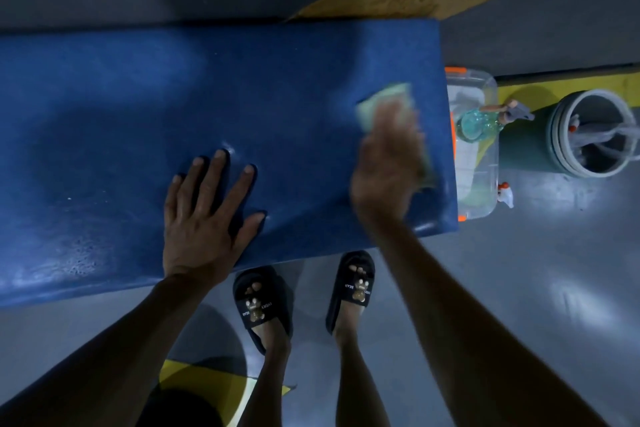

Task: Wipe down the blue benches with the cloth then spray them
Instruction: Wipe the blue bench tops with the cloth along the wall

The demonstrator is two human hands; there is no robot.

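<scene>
At far left, blue bench (121, 114): padded top, runs off the left edge and fills the middle of the view; a wet-looking sheen near its near-left corner; the surface dimples under pressure, so judged soft but firmly bedded, needing no hold of its own. Left hand (204, 218): flat, fingers spread and straight, pressing the bench near its near edge, holding nothing. Slippers (263, 302): dark pair on the grey floor just below the bench edge, each with a small bear motif and lettering that reads "EVERY BEAR". Right hand (388, 163): motion-blurred, laid over the cloth near the right end of the bench; fingers appear extended and pressing down, though blur prevents certainty about any curl round the cloth edge. Cloth (384, 97): pale green, lying on the bench top beneath and beyond the right hand; judged light, limp and likely damp, best driven under a flat palm or pinched at an edge. Clear container (474, 163): orange clips, on the floor just right of the bench end. Spray bottle (485, 121): translucent teal, grey trigger, at the container; judged light, taken by the neck; no legible label. Bucket (595, 135): rightmost, holding grey items, indistinct.
</scene>
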